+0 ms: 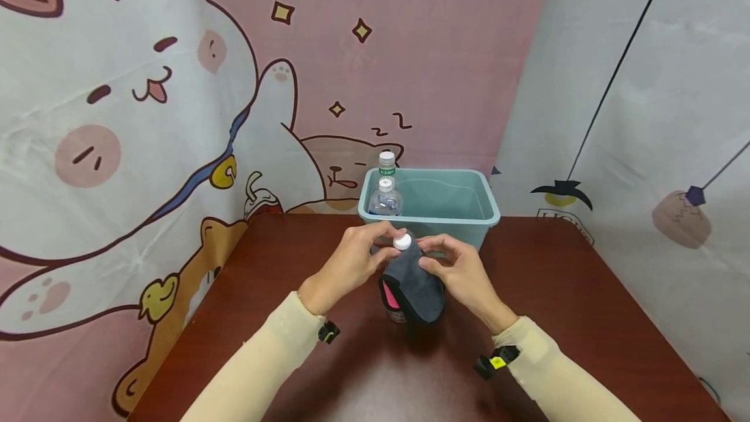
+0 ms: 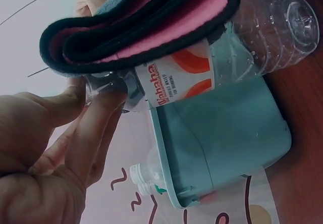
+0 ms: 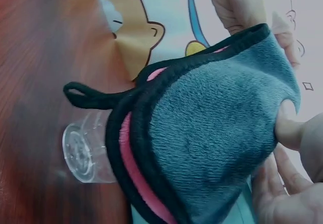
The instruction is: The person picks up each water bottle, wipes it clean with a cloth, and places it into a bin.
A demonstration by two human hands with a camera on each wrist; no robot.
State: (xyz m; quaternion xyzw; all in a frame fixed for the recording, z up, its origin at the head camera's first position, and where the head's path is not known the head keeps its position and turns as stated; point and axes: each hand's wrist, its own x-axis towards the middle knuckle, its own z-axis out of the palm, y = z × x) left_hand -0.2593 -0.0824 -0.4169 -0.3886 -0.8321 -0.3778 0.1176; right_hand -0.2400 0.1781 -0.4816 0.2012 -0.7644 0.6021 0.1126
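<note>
A clear plastic bottle point(image 2: 252, 37) with a red and white label stands upright on the table, its white cap point(image 1: 402, 241) on top. A folded grey cloth point(image 1: 417, 282) with black edging and a pink inner side drapes over the bottle's near side; its black loop shows in the right wrist view. My left hand point(image 1: 353, 260) grips the bottle's neck just below the cap. With thumb and fingers, my right hand point(image 1: 461, 273) pinches the cloth point(image 3: 217, 118) against the bottle's upper right side. Part of the label is hidden by the cloth.
Behind the bottle, a light blue-green bin point(image 1: 430, 221) stands at the table's back edge. Two capped bottles are at its left end, the nearer one point(image 1: 385, 202) clear. The brown table point(image 1: 562, 318) meets a cartoon-printed cloth backdrop point(image 1: 457, 51).
</note>
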